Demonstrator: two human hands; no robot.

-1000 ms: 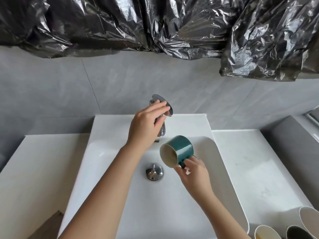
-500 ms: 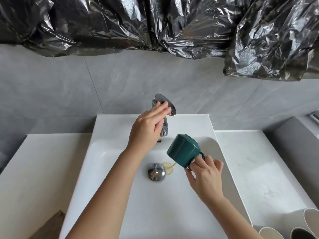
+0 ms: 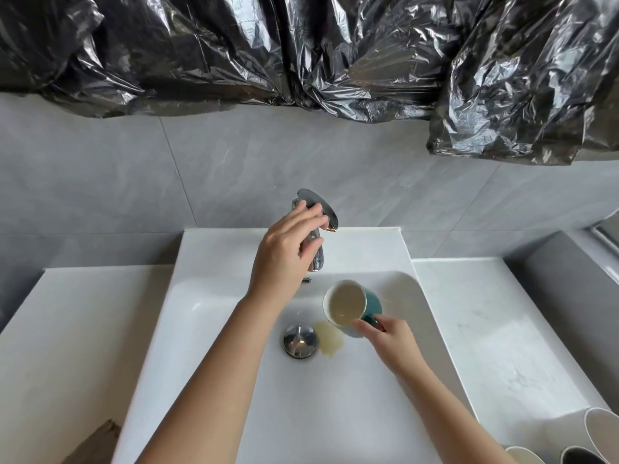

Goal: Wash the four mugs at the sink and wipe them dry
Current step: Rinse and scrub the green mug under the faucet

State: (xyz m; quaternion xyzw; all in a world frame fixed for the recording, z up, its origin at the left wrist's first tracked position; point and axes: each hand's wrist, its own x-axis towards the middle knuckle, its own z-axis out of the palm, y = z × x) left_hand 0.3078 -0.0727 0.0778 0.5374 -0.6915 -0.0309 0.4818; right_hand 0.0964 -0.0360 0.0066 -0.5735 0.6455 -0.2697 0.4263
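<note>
A dark green mug (image 3: 371,304) with a cream inside hangs over the white sink (image 3: 234,396), tilted so its mouth faces me. My right hand (image 3: 390,343) grips it by the handle. My left hand (image 3: 284,252) reaches up to the chrome faucet (image 3: 316,259), fingers laid over the lever (image 3: 318,205) and thumb under it. A pale yellowish puddle (image 3: 330,343) lies in the basin beside the chrome drain plug (image 3: 300,340). Three more mugs (image 3: 599,437) show at the bottom right corner, partly cut off.
White counters flank the sink on the left (image 3: 67,329) and right (image 3: 502,329). Grey tiled wall behind, with crumpled black plastic sheeting (image 3: 301,55) hanging above. A brown object (image 3: 97,447) pokes in at the bottom left.
The mug was tipped mouth-down and spilled yellowish liquid into the basin; now it is turned back with its mouth toward me. My left hand stays on the faucet lever.
</note>
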